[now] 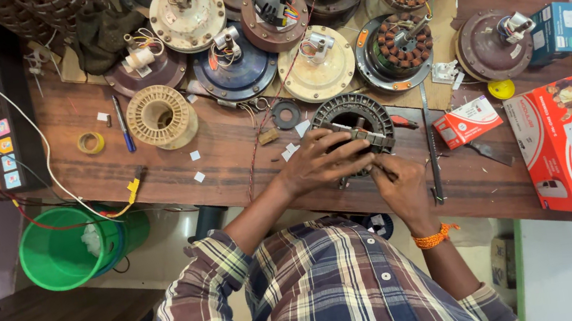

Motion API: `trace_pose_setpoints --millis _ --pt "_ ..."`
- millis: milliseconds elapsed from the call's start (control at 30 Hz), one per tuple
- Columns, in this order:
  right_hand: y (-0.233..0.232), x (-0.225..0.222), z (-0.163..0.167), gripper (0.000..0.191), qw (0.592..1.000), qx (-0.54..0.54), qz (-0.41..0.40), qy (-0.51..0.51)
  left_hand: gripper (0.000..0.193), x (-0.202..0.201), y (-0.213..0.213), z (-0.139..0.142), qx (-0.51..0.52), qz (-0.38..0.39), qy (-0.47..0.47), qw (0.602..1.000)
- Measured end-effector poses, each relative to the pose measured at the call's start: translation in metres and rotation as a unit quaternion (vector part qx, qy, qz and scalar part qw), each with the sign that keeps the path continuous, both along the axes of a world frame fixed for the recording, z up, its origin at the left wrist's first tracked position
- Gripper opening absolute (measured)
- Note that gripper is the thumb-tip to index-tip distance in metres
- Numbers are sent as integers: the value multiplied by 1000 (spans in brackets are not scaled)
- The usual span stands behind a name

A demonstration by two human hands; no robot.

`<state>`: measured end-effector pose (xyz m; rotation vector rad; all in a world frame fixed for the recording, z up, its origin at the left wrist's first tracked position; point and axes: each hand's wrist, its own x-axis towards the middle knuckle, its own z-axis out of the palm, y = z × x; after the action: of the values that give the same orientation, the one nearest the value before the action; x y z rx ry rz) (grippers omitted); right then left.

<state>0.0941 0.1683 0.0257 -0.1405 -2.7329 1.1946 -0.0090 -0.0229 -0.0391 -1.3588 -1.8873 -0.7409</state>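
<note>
a person in a plaid shirt (324, 293) works at a wooden table (223, 155), both hands on a dark ring-shaped motor stator (353, 120) lying flat near the table's front edge, its open centre facing up. the left hand (321, 161) is spread over the stator's near rim, fingers curled and gripping it. the right hand (400, 184), an orange thread at the wrist, is pinched at the rim just beside the left; it may be holding a small tool or wire, but the view is too cramped to tell. a long thin tool (430, 144) lies just right of the hands, its long axis running from front to back of the table. a red box (467, 121) sits beyond it.
</note>
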Motion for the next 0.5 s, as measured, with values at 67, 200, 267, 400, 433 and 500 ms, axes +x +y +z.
trace_pose_setpoints --millis 67,200,267,400,433,500 --pt "4 3 5 16 1000 0 7 2 30 4 0 -9 -20 7 -23 1000" --pt "16 13 17 16 994 27 -34 -96 18 9 1 -17 -13 27 -25 999" --pt "17 15 17 17 983 54 -42 -168 19 15 3 -17 -1 31 -27 999" --pt "8 11 16 15 989 70 54 -122 21 21 9 -12 8 24 -60 998" --pt "6 9 17 14 991 67 81 -86 21 23 10 -11 13 21 -91 996" --pt "11 3 29 13 994 53 83 -49 20 24 12 -9 24 16 -151 988"
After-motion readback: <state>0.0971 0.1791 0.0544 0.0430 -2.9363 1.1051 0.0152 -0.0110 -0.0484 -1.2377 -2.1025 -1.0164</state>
